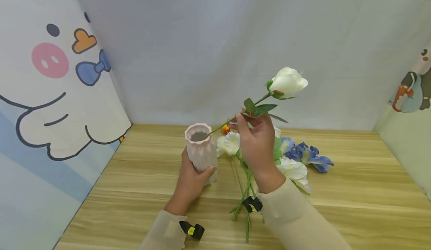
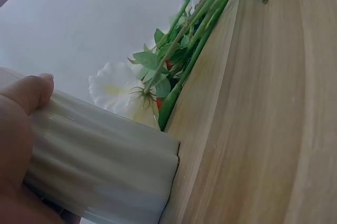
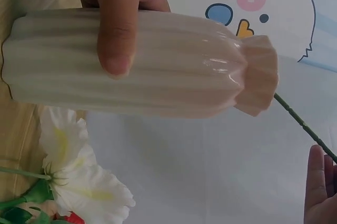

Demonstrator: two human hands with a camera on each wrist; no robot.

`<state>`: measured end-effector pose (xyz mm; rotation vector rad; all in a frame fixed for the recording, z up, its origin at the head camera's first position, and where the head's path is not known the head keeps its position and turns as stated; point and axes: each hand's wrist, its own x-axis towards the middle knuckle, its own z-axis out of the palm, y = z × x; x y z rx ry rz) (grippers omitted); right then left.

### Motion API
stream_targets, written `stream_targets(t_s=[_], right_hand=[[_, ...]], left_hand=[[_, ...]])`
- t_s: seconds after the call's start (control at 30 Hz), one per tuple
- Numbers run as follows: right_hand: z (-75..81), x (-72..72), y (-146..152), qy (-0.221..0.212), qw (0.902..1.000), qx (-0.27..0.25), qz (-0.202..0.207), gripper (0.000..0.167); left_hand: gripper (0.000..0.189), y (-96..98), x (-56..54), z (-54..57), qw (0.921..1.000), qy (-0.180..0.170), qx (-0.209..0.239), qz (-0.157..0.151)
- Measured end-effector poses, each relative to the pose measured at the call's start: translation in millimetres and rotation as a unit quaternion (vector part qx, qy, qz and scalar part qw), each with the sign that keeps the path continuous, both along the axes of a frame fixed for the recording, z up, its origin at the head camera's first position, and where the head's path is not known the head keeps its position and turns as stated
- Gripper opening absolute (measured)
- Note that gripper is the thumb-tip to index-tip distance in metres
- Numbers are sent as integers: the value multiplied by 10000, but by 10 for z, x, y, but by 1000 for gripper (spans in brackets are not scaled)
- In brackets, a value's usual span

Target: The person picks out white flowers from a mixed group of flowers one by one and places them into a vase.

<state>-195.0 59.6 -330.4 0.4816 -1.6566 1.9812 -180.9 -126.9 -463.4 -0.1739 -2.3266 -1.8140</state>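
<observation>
A pale pink, ribbed vase [image 1: 201, 156] with a scalloped mouth stands on the wooden table. My left hand [image 1: 192, 179] grips its lower body, thumb across the front. In the right wrist view that thumb lies along the vase [image 3: 179, 71]. My right hand [image 1: 257, 141] pinches the green stem of a white artificial rose [image 1: 287, 82], just below its leaves. The rose tilts up to the right, and its stem's lower end is at the vase's mouth. The right wrist view shows the stem [image 3: 297, 119] passing behind the rim, so its tip is hidden there.
Several artificial flowers lie on the table [image 1: 353, 205] right of the vase: white blooms [image 1: 229, 144], blue ones [image 1: 311, 156] and an orange-red one [image 1: 226, 129]. Their green stems [image 1: 248, 190] point toward the front. A pale wall [image 1: 202, 55] rises behind, with a cartoon-printed panel [image 1: 67, 104] at the left.
</observation>
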Motion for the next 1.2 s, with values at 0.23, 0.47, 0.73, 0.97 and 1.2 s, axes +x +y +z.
stream_targets(t_s=[0.23,0.47,0.73,0.97,1.2], right_hand=[[-116,15,-124,-316,9986,383,-160,19],[-144,-12,-179,-337,9977,584,-61,14],[-132,-53,-187,-189,9943,1035,-199,14],[-150,-111,-253,-137,9893,1430,-256,14],[-202,-147,-326,-233,9753,2153,-432,15]], left_hand=[[98,4,2,13,10000,-1,-31,12],[97,10,-1,16,9999,57,-64,59],[98,-15,-6,11,9999,27,-119,-22],[96,-32,-10,-11,9999,-20,-98,-67],[96,-22,-8,-2,9999,8,-83,-57]])
